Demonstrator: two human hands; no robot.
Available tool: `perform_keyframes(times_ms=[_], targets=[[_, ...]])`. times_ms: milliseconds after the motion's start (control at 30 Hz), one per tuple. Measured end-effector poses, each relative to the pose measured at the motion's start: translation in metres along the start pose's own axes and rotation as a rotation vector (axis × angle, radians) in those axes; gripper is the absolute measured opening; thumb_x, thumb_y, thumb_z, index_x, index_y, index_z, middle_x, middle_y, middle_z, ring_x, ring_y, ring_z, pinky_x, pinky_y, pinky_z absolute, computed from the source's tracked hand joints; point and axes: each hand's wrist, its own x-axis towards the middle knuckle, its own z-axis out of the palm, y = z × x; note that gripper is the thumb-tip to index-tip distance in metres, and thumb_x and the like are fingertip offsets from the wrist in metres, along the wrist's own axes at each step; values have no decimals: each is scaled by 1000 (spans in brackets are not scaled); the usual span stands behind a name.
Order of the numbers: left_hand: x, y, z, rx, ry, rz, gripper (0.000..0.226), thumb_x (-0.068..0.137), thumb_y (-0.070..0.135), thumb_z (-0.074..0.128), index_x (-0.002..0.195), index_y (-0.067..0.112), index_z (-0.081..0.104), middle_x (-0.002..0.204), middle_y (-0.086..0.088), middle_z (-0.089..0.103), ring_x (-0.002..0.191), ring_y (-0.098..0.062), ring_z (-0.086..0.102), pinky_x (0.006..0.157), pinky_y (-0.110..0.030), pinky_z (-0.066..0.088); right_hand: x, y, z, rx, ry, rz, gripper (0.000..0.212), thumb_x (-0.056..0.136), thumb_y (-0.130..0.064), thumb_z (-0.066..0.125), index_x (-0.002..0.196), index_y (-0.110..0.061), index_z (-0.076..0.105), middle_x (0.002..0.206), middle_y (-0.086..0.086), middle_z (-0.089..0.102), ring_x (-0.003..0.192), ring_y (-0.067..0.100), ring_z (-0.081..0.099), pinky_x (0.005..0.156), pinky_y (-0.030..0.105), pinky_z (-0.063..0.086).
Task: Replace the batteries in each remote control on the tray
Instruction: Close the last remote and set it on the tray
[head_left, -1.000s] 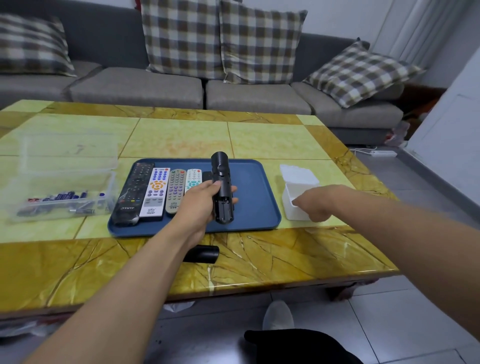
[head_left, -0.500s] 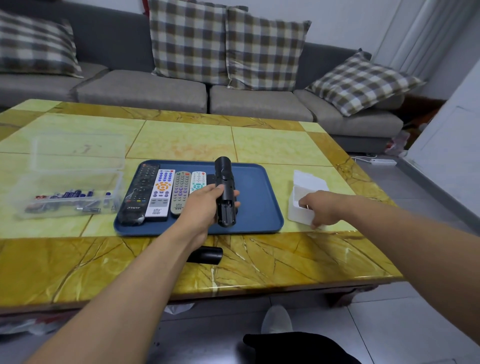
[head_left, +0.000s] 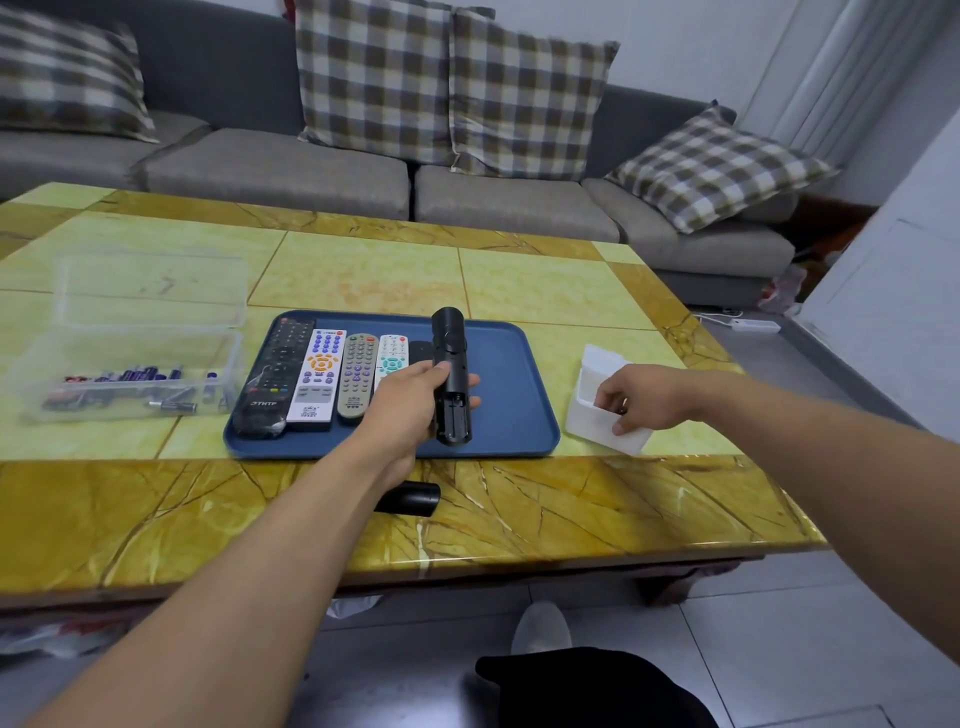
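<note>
Partly hidden behind the left hand (head_left: 410, 402): a small dark remote on the blue tray (head_left: 511, 415). Fingers curled round a black remote (head_left: 451, 376), raised over the tray, battery bay open and apparently empty. Right hand (head_left: 641, 397) curled at the white box (head_left: 597, 410); contents unclear.

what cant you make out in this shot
- Head view: inside of the white box, hidden by its wall and the right hand.
- Small black remote on the tray, mostly behind the left hand and the held black remote.
- Battery labels in the clear box: too small.
</note>
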Motion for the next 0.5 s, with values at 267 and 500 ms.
perform_keyframes(times_ms=[267,500], targets=[[-4,1,3,12,-3,-7,28,107,25,43,123,14,63,102,0,78,96,-22,75,99,-47,53,-7,5,-2,63,174,9,29,69,-13,90,90,-21,72,87,-9,69,81,7,64,61,17,45],[-7,0,3,45,-4,-33,24,107,26,43,117,18,64,101,0,78,95,-21,75,102,-51,50,-12,11,-3,146,241,-63,21,78,-7,83,86,-23,71,85,-6,73,83,11,69,70,24,53]])
